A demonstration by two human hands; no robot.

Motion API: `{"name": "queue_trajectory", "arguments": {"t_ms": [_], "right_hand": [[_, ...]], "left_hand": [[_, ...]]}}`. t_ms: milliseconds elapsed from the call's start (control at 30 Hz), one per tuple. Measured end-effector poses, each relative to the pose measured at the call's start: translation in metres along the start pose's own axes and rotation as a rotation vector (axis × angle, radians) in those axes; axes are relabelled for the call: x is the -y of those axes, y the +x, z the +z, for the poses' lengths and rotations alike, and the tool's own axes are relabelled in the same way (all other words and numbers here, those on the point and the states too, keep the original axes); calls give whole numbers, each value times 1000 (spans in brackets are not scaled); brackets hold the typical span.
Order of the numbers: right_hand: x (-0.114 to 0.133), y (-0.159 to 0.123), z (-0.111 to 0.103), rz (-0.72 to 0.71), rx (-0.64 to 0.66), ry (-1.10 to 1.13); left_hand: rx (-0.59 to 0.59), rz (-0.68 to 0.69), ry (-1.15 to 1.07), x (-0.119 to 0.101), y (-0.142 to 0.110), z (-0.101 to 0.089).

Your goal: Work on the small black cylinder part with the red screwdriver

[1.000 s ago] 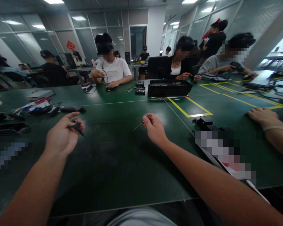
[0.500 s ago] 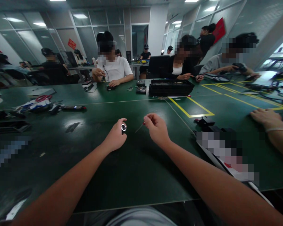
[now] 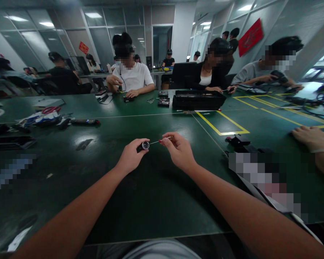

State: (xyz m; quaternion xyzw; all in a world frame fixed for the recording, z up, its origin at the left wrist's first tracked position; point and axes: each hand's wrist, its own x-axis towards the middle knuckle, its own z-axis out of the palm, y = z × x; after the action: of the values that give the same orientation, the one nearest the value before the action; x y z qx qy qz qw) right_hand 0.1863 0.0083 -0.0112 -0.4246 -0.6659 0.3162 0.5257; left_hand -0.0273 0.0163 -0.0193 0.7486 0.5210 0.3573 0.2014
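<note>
Fingers (image 3: pixel 142 140) of the left hand (image 3: pixel 130 155) pinch a small black, pale-rimmed cylinder (image 3: pixel 145 145) over the middle of the dark green tabletop (image 3: pixel 151 201); just right of it, the right hand (image 3: pixel 181 151) grasps a thin red-collared silvery rod (image 3: pixel 160 141), its tip by the rim. A long black box (image 3: pixel 196 101) stands beyond, at the far side.

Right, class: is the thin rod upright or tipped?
Tipped, nearly sideways: the thin rod runs from the right hand toward the black piece in the left hand.
</note>
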Motion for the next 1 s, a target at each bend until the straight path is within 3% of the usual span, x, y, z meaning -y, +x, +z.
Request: {"name": "queue_trajectory", "arguments": {"t_ms": [200,433,733,1000], "right_hand": [[8,0,-3,-5,-14,-140],[14,-1,-5,-103,-73,-467],[19,-1,-3,-175,101,-364],[21,-2,0,-159,20,-505]], "left_hand": [[-28,-52,-12,-3,0,0],[-10,39,-20,-1,0,-2],[29,86,-17,3,0,-1],[36,94,6,2,-2,1]]}}
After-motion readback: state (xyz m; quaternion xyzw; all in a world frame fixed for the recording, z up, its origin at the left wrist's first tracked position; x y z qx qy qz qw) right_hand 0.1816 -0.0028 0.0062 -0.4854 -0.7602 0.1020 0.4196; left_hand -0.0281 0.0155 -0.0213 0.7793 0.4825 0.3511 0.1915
